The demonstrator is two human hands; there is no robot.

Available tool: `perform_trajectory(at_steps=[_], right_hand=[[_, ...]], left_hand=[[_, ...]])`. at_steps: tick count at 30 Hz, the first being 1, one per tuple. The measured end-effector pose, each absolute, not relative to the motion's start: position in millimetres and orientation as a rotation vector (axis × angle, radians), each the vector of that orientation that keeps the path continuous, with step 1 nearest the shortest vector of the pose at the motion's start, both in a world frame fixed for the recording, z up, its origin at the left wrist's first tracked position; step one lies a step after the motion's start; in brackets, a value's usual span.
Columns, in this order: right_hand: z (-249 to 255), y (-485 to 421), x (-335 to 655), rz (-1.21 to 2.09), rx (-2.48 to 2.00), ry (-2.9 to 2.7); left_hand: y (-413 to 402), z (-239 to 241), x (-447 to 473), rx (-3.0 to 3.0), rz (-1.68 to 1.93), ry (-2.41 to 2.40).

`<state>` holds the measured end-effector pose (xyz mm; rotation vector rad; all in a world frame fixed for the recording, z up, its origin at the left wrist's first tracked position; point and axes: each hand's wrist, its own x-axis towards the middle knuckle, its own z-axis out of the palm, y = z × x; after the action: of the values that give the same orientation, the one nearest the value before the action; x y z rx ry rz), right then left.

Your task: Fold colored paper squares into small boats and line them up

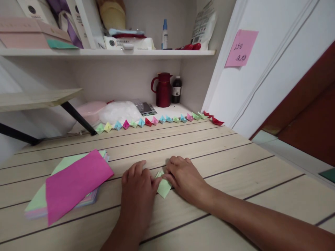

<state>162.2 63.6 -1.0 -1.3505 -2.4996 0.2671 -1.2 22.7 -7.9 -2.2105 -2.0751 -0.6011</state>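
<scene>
Paper stack [39,200], topped by a slanting magenta sheet [78,184], lies toward the left edge of the table [248,177], and a row of folded boats [148,122] lines the far edge to its right corner. Well in from that edge, the left hand [137,186] sets its thumb against a folded green paper [164,189], whether pinching I cannot tell; the right hand [184,179] pinches its right side.

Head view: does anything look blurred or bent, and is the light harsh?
In the head view, the paper stack looks smeared at its near left corner; the folded green paper shows a clearer outline; the white panel slants strongly, perhaps from lens or camera tilt; light seems soft, with a diffuse shadow under the right forearm.
</scene>
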Motion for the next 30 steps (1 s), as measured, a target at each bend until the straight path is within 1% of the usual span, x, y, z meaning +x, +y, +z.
perform_trajectory(at_steps=[7,11,19,23,30], right_hand=[[-1,63,160,0.292,-1.395,-2.493],[0,63,159,0.209,-1.427,-2.505],[-4,64,155,0.106,-1.490,-2.469],[-3,67,159,0.212,-1.527,-2.354],[-2,72,170,0.444,-1.312,-2.280]], left_hand=[[23,-12,-7,-2.261,-0.689,-2.084],[23,-9,-8,-2.286,-0.735,-2.112],[20,-10,4,-2.242,-0.622,-2.048],[19,-12,7,-2.195,-0.569,-2.012],[21,-9,5,-2.243,-0.590,-1.982]])
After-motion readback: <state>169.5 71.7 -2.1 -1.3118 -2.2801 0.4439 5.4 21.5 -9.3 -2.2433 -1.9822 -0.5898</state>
